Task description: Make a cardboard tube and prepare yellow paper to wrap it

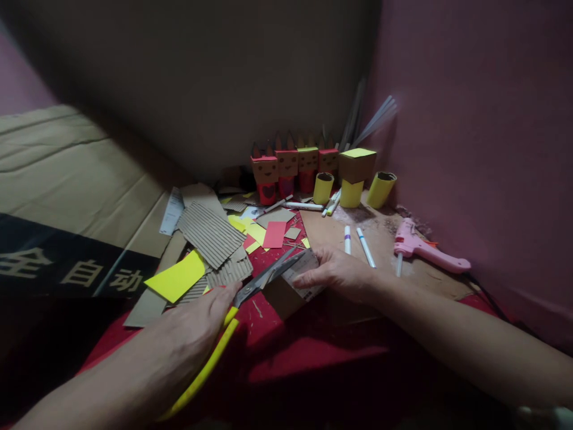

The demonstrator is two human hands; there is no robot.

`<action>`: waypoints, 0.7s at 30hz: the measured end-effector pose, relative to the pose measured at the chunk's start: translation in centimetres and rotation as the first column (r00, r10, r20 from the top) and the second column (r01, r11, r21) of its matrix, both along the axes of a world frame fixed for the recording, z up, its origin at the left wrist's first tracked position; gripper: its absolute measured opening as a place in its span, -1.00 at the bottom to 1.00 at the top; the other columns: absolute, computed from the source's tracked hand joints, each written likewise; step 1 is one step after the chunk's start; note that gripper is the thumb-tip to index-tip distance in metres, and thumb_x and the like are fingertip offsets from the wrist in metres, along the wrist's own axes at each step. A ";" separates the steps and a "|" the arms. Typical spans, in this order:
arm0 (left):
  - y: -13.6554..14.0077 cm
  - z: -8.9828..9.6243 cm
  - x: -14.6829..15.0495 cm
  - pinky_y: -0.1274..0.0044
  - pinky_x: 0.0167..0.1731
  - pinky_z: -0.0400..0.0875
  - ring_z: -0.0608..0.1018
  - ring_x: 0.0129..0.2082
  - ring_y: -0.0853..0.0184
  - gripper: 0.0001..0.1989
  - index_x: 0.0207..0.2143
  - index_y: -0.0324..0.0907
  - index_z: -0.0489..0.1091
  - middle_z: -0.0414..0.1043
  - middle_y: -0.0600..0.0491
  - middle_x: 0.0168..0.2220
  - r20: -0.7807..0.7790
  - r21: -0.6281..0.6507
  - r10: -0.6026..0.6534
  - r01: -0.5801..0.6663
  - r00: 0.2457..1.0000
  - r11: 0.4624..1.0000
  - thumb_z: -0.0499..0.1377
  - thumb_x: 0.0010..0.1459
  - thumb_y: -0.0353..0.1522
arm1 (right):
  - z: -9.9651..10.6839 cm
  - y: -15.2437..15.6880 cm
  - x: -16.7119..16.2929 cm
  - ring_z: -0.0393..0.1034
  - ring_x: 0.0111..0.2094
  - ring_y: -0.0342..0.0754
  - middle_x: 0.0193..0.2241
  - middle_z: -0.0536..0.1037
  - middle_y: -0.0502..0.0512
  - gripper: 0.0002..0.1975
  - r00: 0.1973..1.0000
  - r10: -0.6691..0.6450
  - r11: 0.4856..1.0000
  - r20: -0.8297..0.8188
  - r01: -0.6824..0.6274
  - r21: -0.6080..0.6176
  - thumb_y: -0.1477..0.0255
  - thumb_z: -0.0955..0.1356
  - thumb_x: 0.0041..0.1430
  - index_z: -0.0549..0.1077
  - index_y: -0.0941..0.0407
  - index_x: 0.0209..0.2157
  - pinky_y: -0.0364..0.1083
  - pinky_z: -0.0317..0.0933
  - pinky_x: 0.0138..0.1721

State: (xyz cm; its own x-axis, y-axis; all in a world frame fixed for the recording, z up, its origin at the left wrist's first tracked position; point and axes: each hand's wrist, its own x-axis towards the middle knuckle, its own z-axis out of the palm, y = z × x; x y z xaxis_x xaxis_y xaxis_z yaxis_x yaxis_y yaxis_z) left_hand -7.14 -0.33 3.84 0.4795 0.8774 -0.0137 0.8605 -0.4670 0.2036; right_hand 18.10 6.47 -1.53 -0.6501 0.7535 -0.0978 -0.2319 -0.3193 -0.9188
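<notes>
My left hand (206, 322) is closed on a pair of scissors (244, 292) with long yellow handles. Its blades are parted and reach up to the right, across a piece of brown cardboard (284, 295). That cardboard, which carries a pale printed patch, is pinched between the thumb and fingers of my right hand (338, 273). Part of the lower handle is hidden by my left forearm. Just beyond the blades lie a red paper rectangle (274, 234) and a small cardboard square (293, 233).
Corrugated scraps (208, 233) and a yellow sheet (176, 278) lie to the left, beside a large carton (80, 179). Several cardboard figures (267, 179) and yellow tubes (323, 189) stand behind. A pink glue gun (425, 251) and markers (366, 246) are at the right.
</notes>
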 end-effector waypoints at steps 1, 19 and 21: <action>0.1 0.0 -0.1 0.31 -0.05 0.43 0.52 -0.04 0.10 -0.46 0.14 -0.30 0.28 0.45 -0.16 0.02 -0.049 -0.005 -0.035 0.035 0.998 0.999 -0.10 0.10 -0.41 | 0.0 0.0 0.0 0.43 -0.36 -0.12 -0.46 0.56 0.00 -0.72 1.000 -0.006 1.000 0.005 0.006 -0.004 0.51 0.51 -0.21 0.56 0.20 -0.33 -0.06 0.23 -0.15; -0.1 -2.3 -2.9 0.33 -0.33 0.47 0.53 -0.42 0.17 -0.44 0.13 -0.14 0.29 0.53 -0.13 -0.18 -0.095 0.091 -0.141 0.150 0.985 0.985 -0.20 0.11 -0.44 | -0.1 0.0 0.1 0.40 -0.43 -0.11 -0.52 0.55 0.01 -0.72 0.999 -0.033 0.998 0.033 0.035 -0.050 0.50 0.52 -0.26 0.57 0.21 -0.38 -0.05 0.26 -0.20; -0.2 -1.9 -2.6 0.35 -0.32 0.48 0.54 -0.43 0.19 -0.49 0.06 -0.08 0.36 0.54 -0.09 -0.22 -0.003 0.049 -0.087 0.087 0.996 0.995 -0.18 0.13 -0.40 | -0.1 0.1 0.1 0.41 -0.42 -0.10 -0.53 0.54 0.01 -0.74 0.999 -0.038 0.998 0.039 0.039 -0.040 0.51 0.52 -0.26 0.57 0.21 -0.40 -0.06 0.25 -0.21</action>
State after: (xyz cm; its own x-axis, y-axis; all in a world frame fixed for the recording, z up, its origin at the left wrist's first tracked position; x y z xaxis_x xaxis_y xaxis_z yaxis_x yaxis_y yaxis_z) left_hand -9.71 -0.53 1.91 0.5540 0.8321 0.0281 0.8164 -0.5495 0.1774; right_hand 18.22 6.57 -1.60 -0.6158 0.7729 -0.1529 -0.2099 -0.3480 -0.9137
